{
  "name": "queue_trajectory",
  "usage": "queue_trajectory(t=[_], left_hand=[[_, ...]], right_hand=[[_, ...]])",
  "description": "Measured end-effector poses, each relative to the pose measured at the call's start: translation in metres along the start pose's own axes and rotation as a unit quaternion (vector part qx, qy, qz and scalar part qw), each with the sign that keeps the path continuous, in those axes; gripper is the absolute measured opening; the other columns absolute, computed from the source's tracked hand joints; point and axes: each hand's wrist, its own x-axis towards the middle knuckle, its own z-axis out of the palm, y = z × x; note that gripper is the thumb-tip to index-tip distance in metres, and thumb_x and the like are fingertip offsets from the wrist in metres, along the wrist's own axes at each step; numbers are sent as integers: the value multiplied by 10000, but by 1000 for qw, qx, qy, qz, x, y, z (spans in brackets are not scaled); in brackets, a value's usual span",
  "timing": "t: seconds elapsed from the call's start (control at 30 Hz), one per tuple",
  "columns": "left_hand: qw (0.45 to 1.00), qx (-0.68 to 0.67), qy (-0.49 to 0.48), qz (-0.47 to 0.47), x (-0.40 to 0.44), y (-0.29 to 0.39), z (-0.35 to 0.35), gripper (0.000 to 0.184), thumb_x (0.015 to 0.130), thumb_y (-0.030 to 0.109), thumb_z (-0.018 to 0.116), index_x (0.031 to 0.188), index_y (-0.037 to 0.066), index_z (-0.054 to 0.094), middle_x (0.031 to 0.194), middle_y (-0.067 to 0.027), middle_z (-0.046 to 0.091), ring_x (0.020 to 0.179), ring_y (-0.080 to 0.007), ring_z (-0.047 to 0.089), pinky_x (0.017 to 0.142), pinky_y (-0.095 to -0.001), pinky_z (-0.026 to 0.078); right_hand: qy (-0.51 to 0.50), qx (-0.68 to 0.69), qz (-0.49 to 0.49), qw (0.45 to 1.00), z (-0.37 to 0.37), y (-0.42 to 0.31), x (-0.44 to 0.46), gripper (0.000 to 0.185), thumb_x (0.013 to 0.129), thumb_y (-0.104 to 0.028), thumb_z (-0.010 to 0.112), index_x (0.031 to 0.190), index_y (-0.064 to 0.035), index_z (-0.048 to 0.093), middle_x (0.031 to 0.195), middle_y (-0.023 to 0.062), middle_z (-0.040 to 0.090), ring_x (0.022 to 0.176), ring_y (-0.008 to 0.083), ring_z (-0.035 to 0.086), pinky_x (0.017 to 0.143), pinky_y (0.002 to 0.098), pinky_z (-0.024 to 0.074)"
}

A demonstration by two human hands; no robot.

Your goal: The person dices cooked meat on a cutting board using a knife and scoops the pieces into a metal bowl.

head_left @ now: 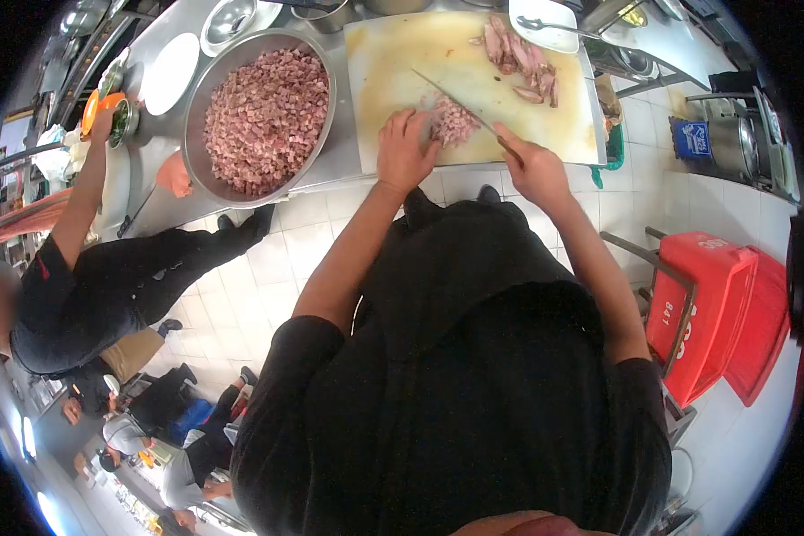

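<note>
On the yellowed cutting board (384,62), a small pile of diced meat (456,122) lies between my two hands. My right hand (534,170) is closed round the handle of a knife (460,105); its blade slants to the upper left along the pile's far right side. At the pile's left edge rests my left hand (406,147), fingers bent down and thumb a little apart, touching the meat's edge. Whether anything is under its fingers I cannot tell. Longer strips of meat (523,58) lie at the board's top right.
A large metal bowl (190,134) full of diced meat (263,116) stands left of the board. A white dish (558,36) with a spoon sits top right. At left, a co-worker (80,286) reaches to the counter. Red bins (701,313) stand on the right; other people are behind.
</note>
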Motion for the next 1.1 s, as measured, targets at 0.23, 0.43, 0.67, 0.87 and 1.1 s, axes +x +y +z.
queue_trajectory(t=[0.23,0.43,0.67,0.87,1.1], left_hand=[[996,-88,6,3,17,-5,3,639,842,238,812,1410,64,576,1510,-221,515,1429,-453,458,1205,-526,390],[990,-143,-13,16,40,0,20,577,873,224,768,1392,39,597,1530,-245,516,1449,-461,455,1206,-522,400],[988,-156,10,12,52,20,44,482,879,195,752,1318,28,642,1446,-253,562,1377,-456,518,1152,-506,454],[982,-168,90,-5,56,19,50,285,918,143,725,1171,13,726,1361,-233,623,1217,-413,644,1034,-454,545],[953,-222,206,-16,68,19,2,235,869,38,729,1103,19,739,1302,-224,620,1142,-404,648,1012,-442,539]], right_hand=[[-23,444,365,818,-21,-2,-79,564,1104,-151,561,1651,-178,426,825,30,660,552,87,530,472,260,459],[-39,487,402,775,9,-32,-88,600,1132,-172,482,1701,-177,293,741,3,525,541,98,467,482,249,421],[-18,511,374,773,81,-63,-49,610,1122,-166,500,1695,-246,309,772,22,528,560,106,481,484,269,446],[9,578,343,740,95,-84,-28,679,1097,-155,561,1707,-159,263,725,16,547,520,99,483,449,284,448],[-11,521,234,821,69,-106,-8,657,1091,-118,548,1696,-138,293,737,7,548,543,103,495,466,289,460]])
